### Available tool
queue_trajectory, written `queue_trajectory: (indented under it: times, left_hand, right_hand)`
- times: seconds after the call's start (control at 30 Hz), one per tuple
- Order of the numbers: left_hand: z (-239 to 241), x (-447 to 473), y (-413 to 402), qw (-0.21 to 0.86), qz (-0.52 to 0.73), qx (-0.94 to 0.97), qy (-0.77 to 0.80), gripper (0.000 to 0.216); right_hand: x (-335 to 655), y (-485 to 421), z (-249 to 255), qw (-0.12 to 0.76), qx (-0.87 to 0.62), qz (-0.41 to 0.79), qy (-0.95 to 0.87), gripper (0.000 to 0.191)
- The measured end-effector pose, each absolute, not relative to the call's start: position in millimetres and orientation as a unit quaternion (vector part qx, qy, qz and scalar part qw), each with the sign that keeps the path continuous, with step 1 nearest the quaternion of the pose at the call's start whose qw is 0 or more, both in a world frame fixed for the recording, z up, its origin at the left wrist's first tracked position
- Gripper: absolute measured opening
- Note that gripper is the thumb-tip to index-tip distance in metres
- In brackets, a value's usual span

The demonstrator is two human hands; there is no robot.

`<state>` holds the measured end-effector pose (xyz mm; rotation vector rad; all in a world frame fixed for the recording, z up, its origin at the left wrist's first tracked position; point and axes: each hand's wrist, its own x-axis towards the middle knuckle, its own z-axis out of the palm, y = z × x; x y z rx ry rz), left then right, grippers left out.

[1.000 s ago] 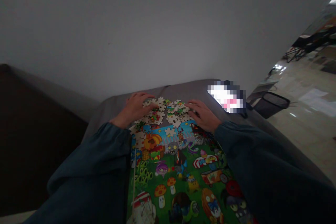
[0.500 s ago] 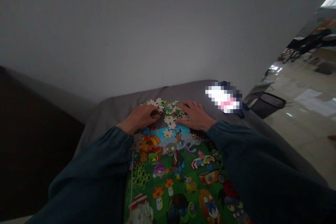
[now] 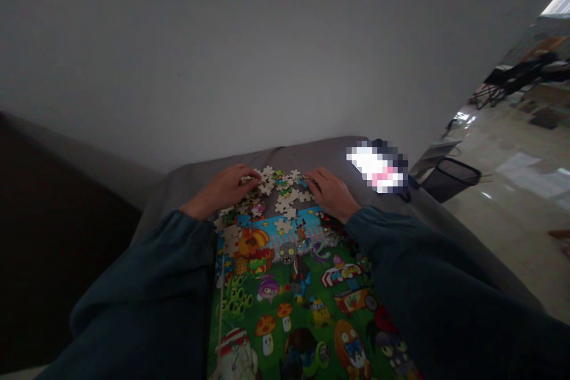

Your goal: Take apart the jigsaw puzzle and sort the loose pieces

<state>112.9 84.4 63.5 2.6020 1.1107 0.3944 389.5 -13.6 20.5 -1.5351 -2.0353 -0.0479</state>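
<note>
Head view: the left hand point(image 3: 220, 189) has shifted to the left side of the loose jigsaw pieces point(image 3: 280, 189), fingers curled over them. The small piece pinched there a moment earlier is no longer visible, and whether this grip holds a piece cannot be told. The right hand point(image 3: 332, 193) has drawn in at the pile's right edge, its grip likewise unclear. The pieces lie on a grey cloth point(image 3: 200, 181), just beyond the ragged upper edge of the assembled cartoon puzzle point(image 3: 294, 285).
</note>
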Motion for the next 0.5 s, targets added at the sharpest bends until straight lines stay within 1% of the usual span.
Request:
queue_trajectory:
  times: [0.07,0.13,0.17,0.27,0.3,0.33,0.4,0.43,0.5]
  left_hand:
    - [62.4,111.7,85.2,0.105,0.137,0.907,0.384,0.039]
    - [60.9,110.0,84.0,0.097,0.113,0.911,0.384,0.044]
    - [59.7,109.0,82.7,0.102,0.09,0.914,0.381,0.05]
    - [54.6,107.1,77.2,0.125,0.023,0.919,0.373,0.079]
    - [52.9,107.5,75.5,0.128,0.01,0.92,0.371,0.082]
    - [51.2,108.8,74.1,0.126,0.004,0.921,0.369,0.079]
    - [48.4,113.5,72.0,0.11,0.014,0.925,0.364,0.06]
    - [47.1,116.8,71.2,0.102,0.027,0.928,0.357,0.051]
    - [44.7,124.1,69.8,0.1,0.062,0.934,0.339,0.04]
  right_hand:
    - [390.3,-12.2,19.8,0.316,-0.582,-0.007,-0.749,0.028]
    - [392.4,-10.1,17.4,0.329,-0.588,-0.001,-0.739,0.031]
    - [393.7,-9.0,16.0,0.331,-0.59,0.0,-0.736,0.033]
    - [396.7,-8.2,14.4,0.324,-0.592,-0.008,-0.738,0.038]
    - [396.6,-9.1,15.3,0.319,-0.591,-0.013,-0.741,0.039]
    - [395.8,-10.7,16.8,0.315,-0.587,-0.022,-0.746,0.039]
    - [392.0,-15.0,20.6,0.296,-0.561,-0.046,-0.772,0.039]
    - [389.3,-17.2,22.2,0.277,-0.539,-0.055,-0.794,0.038]
    - [383.7,-20.6,23.4,0.218,-0.482,-0.058,-0.846,0.039]
